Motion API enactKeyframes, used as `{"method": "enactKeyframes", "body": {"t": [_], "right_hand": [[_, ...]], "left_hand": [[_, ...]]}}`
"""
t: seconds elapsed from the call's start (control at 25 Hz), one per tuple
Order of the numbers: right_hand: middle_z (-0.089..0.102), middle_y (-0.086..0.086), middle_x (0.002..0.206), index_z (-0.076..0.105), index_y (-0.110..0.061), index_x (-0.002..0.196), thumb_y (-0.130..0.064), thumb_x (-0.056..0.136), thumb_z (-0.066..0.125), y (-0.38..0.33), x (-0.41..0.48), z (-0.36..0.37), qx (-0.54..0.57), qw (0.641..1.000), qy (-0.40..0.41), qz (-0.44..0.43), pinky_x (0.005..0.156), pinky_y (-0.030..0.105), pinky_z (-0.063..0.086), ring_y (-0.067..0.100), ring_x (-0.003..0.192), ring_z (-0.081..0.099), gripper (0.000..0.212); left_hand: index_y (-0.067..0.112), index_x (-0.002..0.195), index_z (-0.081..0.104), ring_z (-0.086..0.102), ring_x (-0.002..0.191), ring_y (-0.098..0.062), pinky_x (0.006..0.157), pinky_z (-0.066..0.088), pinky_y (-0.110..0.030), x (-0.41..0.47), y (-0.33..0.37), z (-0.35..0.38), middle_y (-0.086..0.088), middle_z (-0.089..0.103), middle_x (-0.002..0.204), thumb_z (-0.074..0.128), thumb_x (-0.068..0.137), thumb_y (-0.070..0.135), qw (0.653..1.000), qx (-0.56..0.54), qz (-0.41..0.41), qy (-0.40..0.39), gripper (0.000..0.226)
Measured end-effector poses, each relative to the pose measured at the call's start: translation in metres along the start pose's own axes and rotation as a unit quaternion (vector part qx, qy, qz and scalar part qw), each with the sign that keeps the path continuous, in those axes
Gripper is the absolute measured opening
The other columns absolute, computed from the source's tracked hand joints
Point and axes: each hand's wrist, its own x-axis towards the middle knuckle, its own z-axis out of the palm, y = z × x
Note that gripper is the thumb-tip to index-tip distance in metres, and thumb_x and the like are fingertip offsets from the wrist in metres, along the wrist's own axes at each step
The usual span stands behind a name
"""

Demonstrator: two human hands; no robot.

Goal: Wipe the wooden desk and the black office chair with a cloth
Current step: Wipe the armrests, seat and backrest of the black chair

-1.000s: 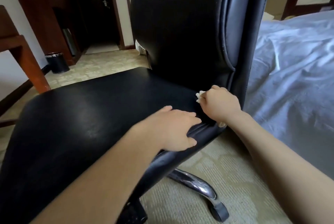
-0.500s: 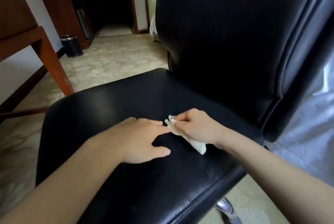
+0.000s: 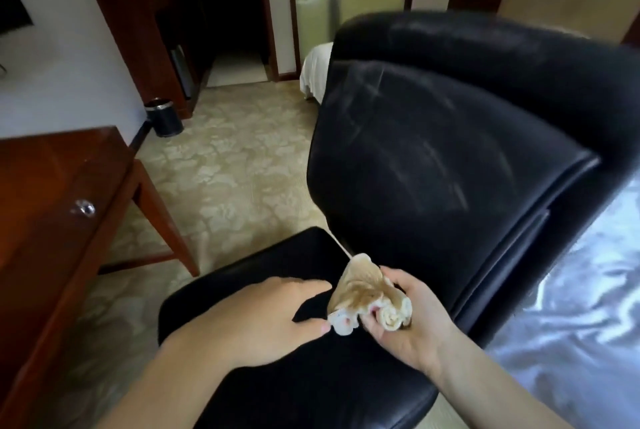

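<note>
Gripping the bunched cloth (image 3: 363, 293), soiled side up, the right hand (image 3: 408, 321) hovers just beside the left hand (image 3: 263, 314), which lies flat on the seat of the black office chair (image 3: 346, 376). Chair-wiping seems underway; next likely calls for refolding to a clean face.

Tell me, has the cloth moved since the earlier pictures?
Yes. The right hand has lifted the cloth off the chair seat, where it lay pressed.
</note>
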Motion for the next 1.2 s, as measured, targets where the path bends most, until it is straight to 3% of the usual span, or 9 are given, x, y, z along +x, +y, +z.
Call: {"method": "enactKeyframes", "body": {"t": [0.12, 0.36, 0.52, 0.68, 0.8, 0.88, 1.0, 1.12, 1.2], "right_hand": [[0.062, 0.014, 0.085, 0.061, -0.002, 0.105, -0.015, 0.082, 0.058, -0.034, -0.066, 0.048, 0.050, 0.998, -0.014, 0.046, 0.046, 0.022, 0.051, 0.018, 0.071, 0.057, 0.027], [0.068, 0.013, 0.109, 0.074, -0.003, 0.100, -0.030, 0.089, 0.056, -0.105, -0.168, 0.103, -0.059, 0.992, -0.095, 0.062, 0.074, 0.035, 0.057, 0.024, 0.090, 0.066, 0.034], [0.070, 0.008, 0.094, 0.077, -0.011, 0.087, -0.028, 0.088, 0.052, -0.133, -0.199, 0.118, -0.120, 0.985, -0.127, -0.018, 0.074, 0.032, 0.055, 0.021, 0.081, 0.066, 0.030], [0.067, 0.006, 0.094, 0.073, -0.013, 0.101, -0.024, 0.090, 0.050, -0.140, -0.214, 0.114, -0.118, 0.981, -0.112, -0.110, 0.070, 0.027, 0.054, 0.017, 0.081, 0.062, 0.028], [0.069, 0.000, 0.080, 0.070, -0.016, 0.094, -0.022, 0.094, 0.045, -0.138, -0.232, 0.101, -0.203, 0.942, -0.044, -0.263, 0.058, 0.018, 0.052, 0.009, 0.069, 0.064, 0.026], [0.068, 0.001, 0.077, 0.071, -0.020, 0.099, -0.024, 0.092, 0.051, -0.142, -0.242, 0.087, -0.357, 0.842, 0.063, -0.399, 0.056, 0.012, 0.046, 0.007, 0.063, 0.060, 0.021], [0.062, -0.008, 0.071, 0.071, -0.031, 0.100, -0.040, 0.088, 0.060, -0.167, -0.242, 0.060, -0.506, 0.632, 0.184, -0.557, 0.060, 0.013, 0.043, 0.015, 0.062, 0.055, 0.019], [0.064, -0.013, 0.102, 0.064, -0.030, 0.109, -0.033, 0.091, 0.054, -0.223, -0.226, 0.053, -0.647, 0.364, 0.177, -0.646, 0.089, 0.013, 0.037, 0.023, 0.094, 0.054, 0.021], [0.065, 0.000, 0.109, 0.064, -0.018, 0.113, -0.024, 0.091, 0.056, -0.265, -0.205, 0.056, -0.705, 0.246, 0.123, -0.654, 0.093, 0.014, 0.032, 0.031, 0.092, 0.052, 0.024]], "left_hand": [[0.044, 0.145, 0.028, 0.035, 0.136, -0.006, 0.110, 0.032, -0.029, -0.022, 0.052, -0.083, 0.015, 0.035, 0.150, 0.047, 0.092, 0.054, 0.999, 0.017, -0.014, 0.025, 0.057], [0.043, 0.136, 0.045, 0.046, 0.118, 0.009, 0.098, 0.035, -0.018, -0.048, 0.121, -0.128, 0.024, 0.052, 0.131, 0.050, 0.095, 0.042, 0.978, -0.136, -0.015, 0.154, 0.042], [0.042, 0.133, 0.049, 0.047, 0.112, 0.015, 0.088, 0.036, -0.003, -0.055, 0.136, -0.089, 0.029, 0.053, 0.124, 0.052, 0.095, 0.040, 0.964, -0.216, -0.029, 0.151, 0.038], [0.040, 0.133, 0.049, 0.045, 0.117, 0.013, 0.084, 0.034, 0.001, -0.039, 0.151, -0.064, 0.027, 0.050, 0.129, 0.052, 0.095, 0.037, 0.946, -0.292, -0.013, 0.142, 0.038], [0.035, 0.136, 0.047, 0.040, 0.118, 0.014, 0.086, 0.031, 0.003, -0.017, 0.164, -0.056, 0.027, 0.046, 0.128, 0.051, 0.097, 0.033, 0.934, -0.326, 0.015, 0.142, 0.039], [0.032, 0.137, 0.047, 0.039, 0.118, 0.015, 0.086, 0.029, 0.006, -0.002, 0.172, -0.055, 0.026, 0.046, 0.129, 0.050, 0.097, 0.031, 0.935, -0.326, 0.044, 0.128, 0.040], [0.032, 0.136, 0.049, 0.039, 0.122, 0.013, 0.097, 0.031, -0.002, 0.017, 0.183, -0.058, 0.024, 0.047, 0.134, 0.050, 0.097, 0.032, 0.946, -0.294, 0.096, 0.095, 0.039], [0.029, 0.136, 0.049, 0.037, 0.127, 0.008, 0.108, 0.029, -0.013, 0.037, 0.196, -0.071, 0.020, 0.045, 0.140, 0.050, 0.097, 0.030, 0.954, -0.238, 0.150, 0.105, 0.039], [0.024, 0.138, 0.048, 0.036, 0.131, 0.001, 0.110, 0.027, -0.017, 0.053, 0.209, -0.081, 0.015, 0.043, 0.144, 0.050, 0.097, 0.028, 0.957, -0.170, 0.194, 0.134, 0.041]]}}
